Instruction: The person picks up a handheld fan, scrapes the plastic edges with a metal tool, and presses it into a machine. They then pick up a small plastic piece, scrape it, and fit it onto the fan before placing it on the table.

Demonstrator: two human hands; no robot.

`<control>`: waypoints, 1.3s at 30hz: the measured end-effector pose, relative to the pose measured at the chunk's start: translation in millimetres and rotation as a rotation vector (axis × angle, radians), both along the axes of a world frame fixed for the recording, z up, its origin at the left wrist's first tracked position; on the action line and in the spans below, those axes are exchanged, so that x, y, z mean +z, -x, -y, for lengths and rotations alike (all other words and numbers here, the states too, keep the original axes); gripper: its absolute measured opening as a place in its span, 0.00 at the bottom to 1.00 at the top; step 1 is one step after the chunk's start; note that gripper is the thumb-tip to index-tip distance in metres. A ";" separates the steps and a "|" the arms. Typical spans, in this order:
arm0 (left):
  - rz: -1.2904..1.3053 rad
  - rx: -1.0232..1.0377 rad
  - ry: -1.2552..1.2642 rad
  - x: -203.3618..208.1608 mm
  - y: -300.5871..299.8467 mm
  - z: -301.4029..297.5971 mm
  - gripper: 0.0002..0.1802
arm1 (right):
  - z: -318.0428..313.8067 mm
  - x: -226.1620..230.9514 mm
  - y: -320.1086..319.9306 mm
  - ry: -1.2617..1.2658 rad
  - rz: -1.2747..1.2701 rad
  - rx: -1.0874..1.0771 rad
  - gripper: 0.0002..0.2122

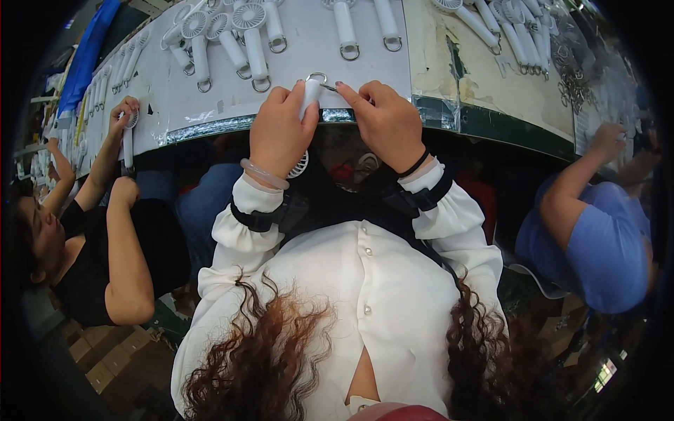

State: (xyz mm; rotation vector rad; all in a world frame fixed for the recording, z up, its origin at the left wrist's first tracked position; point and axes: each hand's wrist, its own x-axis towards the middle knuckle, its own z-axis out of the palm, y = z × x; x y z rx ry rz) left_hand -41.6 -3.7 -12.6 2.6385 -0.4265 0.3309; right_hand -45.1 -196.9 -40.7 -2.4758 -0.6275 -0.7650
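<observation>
left hand (281, 133) grips white fan handle (309, 95); right hand (385, 123) fingertips pinch its metal ring (317, 76)

Handheld fan (307, 105): its handle is mostly covered by the left hand (279, 133), and only part of its round head shows below the wrist. Rows of white fans (232, 35) on the desk (365, 70) are cut off by the top edge. Metal parts (572, 77) at far right are too small and blurred to identify.
</observation>
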 end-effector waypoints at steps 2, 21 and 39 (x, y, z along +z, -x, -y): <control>0.004 0.002 -0.002 -0.6 0.7 0.0 0.19 | -0.2 -1.2 -0.1 0.001 0.001 0.003 0.20; -0.064 -0.032 0.044 0.0 -2.0 -3.2 0.18 | 1.3 -1.0 2.3 0.140 0.047 -0.015 0.22; -0.147 -0.031 0.115 1.3 -3.5 -6.9 0.19 | -0.3 1.8 0.4 0.021 0.020 -0.025 0.20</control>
